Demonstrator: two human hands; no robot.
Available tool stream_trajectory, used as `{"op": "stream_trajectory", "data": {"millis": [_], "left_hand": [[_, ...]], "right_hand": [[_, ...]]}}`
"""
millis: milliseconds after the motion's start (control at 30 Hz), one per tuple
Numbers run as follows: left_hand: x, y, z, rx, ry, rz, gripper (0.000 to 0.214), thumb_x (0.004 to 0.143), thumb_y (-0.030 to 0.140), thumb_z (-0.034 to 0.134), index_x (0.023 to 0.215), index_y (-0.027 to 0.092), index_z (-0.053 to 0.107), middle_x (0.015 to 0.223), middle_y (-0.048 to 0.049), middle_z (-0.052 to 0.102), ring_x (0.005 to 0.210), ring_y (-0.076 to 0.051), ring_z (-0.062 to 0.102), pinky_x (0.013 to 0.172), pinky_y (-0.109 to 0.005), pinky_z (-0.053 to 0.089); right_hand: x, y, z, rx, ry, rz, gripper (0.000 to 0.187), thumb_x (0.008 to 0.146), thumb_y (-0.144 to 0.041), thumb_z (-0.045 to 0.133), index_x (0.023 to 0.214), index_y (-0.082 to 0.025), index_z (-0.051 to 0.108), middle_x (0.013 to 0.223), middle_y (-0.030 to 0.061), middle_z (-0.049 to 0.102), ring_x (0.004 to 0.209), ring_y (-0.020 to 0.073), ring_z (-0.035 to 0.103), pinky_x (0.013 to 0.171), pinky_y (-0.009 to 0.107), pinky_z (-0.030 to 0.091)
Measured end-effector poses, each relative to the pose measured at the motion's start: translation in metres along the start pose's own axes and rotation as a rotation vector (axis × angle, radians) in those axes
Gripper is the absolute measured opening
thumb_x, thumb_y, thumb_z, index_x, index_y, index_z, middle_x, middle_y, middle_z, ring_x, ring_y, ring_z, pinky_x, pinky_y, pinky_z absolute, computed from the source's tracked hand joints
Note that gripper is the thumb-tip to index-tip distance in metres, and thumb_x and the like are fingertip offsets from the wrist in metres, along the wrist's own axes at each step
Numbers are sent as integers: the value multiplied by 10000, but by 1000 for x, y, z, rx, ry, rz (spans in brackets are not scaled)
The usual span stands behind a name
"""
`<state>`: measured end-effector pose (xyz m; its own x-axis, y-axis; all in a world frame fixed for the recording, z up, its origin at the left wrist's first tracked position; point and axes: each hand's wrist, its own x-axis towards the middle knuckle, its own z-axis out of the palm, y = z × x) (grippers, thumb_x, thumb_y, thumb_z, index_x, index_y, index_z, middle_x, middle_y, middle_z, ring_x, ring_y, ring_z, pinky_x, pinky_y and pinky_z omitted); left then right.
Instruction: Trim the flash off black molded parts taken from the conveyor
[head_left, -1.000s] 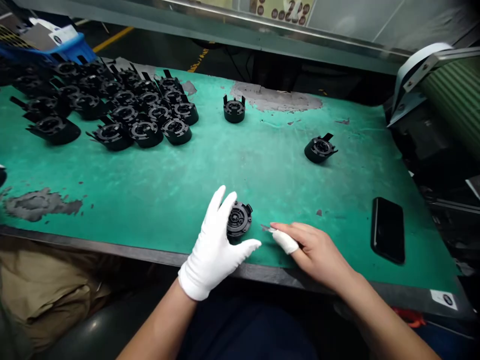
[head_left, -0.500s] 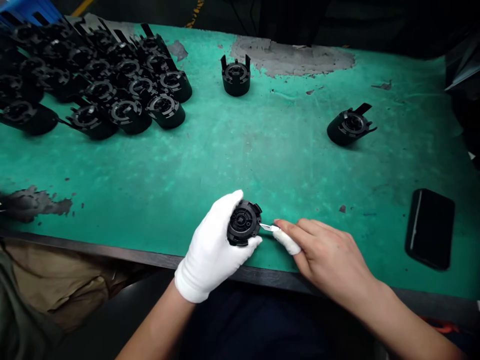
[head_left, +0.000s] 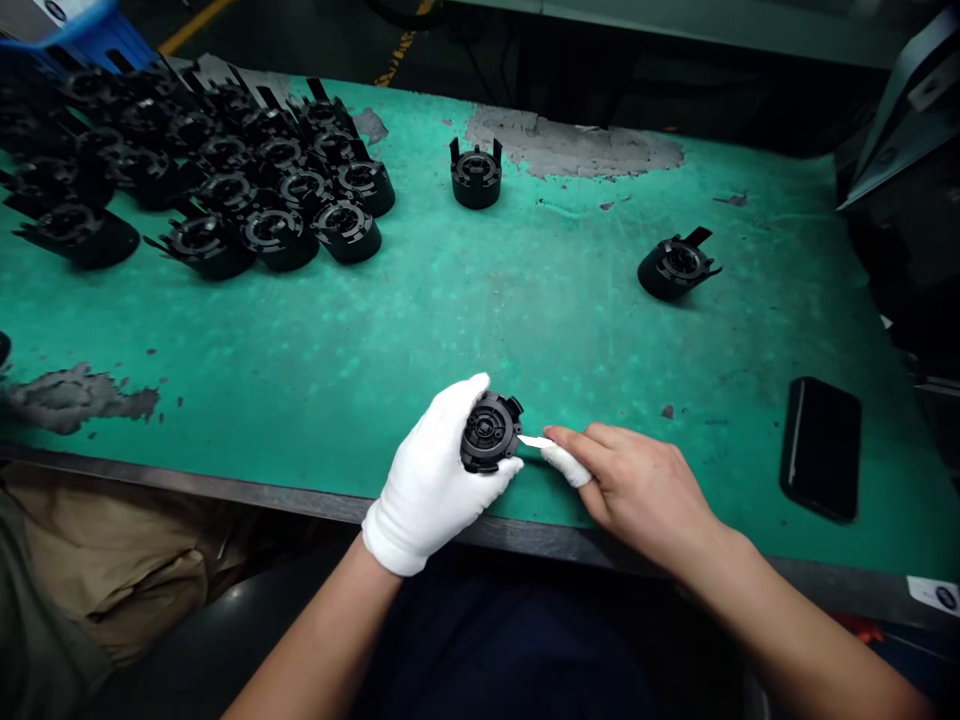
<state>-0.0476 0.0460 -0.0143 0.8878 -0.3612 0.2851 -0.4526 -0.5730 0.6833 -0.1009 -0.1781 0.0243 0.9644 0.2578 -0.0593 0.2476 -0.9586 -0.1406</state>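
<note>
My left hand (head_left: 436, 470), in a white glove, is wrapped round a round black plastic part (head_left: 491, 432) near the table's front edge. The part's ribbed, ringed face is turned up and tabs stand out from its rim. In my right hand (head_left: 637, 480) is a small knife (head_left: 534, 441), pinched between forefinger and a thumb wearing a white finger cover. The pointed blade reaches left to the part's right rim; whether it touches cannot be made out. The knife's handle is hidden in the hand.
Several black plastic housings (head_left: 274, 238) stand packed together at the back left. One housing (head_left: 476, 180) stands at the back middle, another (head_left: 676, 266) at the right. A black phone (head_left: 821, 448) lies on the green mat (head_left: 420, 330). Behind the packed housings is a blue bin (head_left: 127, 35).
The camera view has shifted slightly. Both hands keep their grips, and the blade stays at the part's right rim, turned a little.
</note>
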Motion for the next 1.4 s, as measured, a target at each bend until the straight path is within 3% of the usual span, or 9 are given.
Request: {"op": "stream_trajectory", "data": {"millis": [100, 233, 367, 467, 600, 700, 933, 1133, 1400], "left_hand": [[0, -1, -1, -10, 3, -4, 790, 783, 363, 759, 1459, 207, 382, 1444, -117, 515, 1347, -283, 507, 1160, -443, 421], [4, 5, -18, -117, -69, -60, 905, 756, 430, 789, 1504, 207, 331, 1410, -118, 560, 1282, -283, 578, 1113, -439, 473], [-7, 24, -43, -231, -273, -138, 634, 918, 511, 586, 1466, 234, 429, 1296, -95, 666, 1138, -261, 681, 984, -414, 575], [-32, 41, -46, -272, -307, -92, 456, 1022, 452, 369, 1404, 248, 512, 1348, -82, 643, 1219, -246, 637, 1049, -425, 539], [-64, 52, -28, -156, -141, -85, 456, 1001, 459, 439, 1408, 261, 490, 1419, -89, 569, 1303, -263, 552, 1121, -477, 463], [-72, 50, -10, -5, -36, -48, 319, 978, 423, 514, 1240, 265, 606, 1238, -75, 647, 1167, -256, 608, 1044, -474, 496], [-74, 33, 20, 115, -117, 185, 378, 927, 522, 580, 1191, 253, 610, 1102, -61, 673, 1116, -272, 590, 1160, -578, 320], [-78, 35, 20, 142, -114, 147, 445, 908, 573, 563, 1208, 246, 598, 1158, -81, 655, 1186, -294, 561, 1162, -583, 339], [-80, 30, 20, 98, -156, 103, 531, 868, 622, 572, 1228, 232, 605, 1106, -88, 639, 1193, -318, 538, 1175, -641, 288]], "right_hand": [[4, 4, -2, 74, 0, 22, 404, 947, -230, 495, 1310, -327, 644, 915, 28, 720, 857, 207, 665, 657, 292, 432], [-5, 3, -4, 485, 41, 2, 372, 999, -363, 485, 1327, -271, 633, 1116, 65, 723, 988, 219, 668, 865, 333, 493], [-33, -25, 10, 881, 35, 22, 784, 807, -498, 757, 1494, -300, 434, 1052, 48, 685, 880, 211, 644, 766, 317, 520], [-55, -58, 29, 1211, 111, 148, 615, 803, -472, 771, 1353, -294, 563, 1158, 62, 647, 935, 211, 630, 823, 326, 519], [-77, -92, 46, 1603, 160, 381, 454, 884, -489, 672, 1269, -257, 607, 1060, 61, 667, 913, 216, 620, 856, 348, 511], [-96, -93, 59, 1611, 128, 448, 534, 855, -530, 691, 1301, -254, 593, 917, 31, 643, 825, 200, 588, 801, 331, 497], [-134, -64, 89, 1590, 18, 666, 526, 1004, -589, 354, 1113, -222, 715, 815, 45, 602, 777, 193, 556, 754, 331, 461], [-109, -52, 98, 1560, 18, 429, 389, 1009, -466, 439, 855, -199, 677, 806, 20, 612, 787, 190, 546, 755, 319, 433], [-100, -52, 99, 1513, 0, 419, 407, 1018, -426, 415, 673, -209, 403, 670, -24, 404, 661, 141, 405, 633, 295, 318]]}}
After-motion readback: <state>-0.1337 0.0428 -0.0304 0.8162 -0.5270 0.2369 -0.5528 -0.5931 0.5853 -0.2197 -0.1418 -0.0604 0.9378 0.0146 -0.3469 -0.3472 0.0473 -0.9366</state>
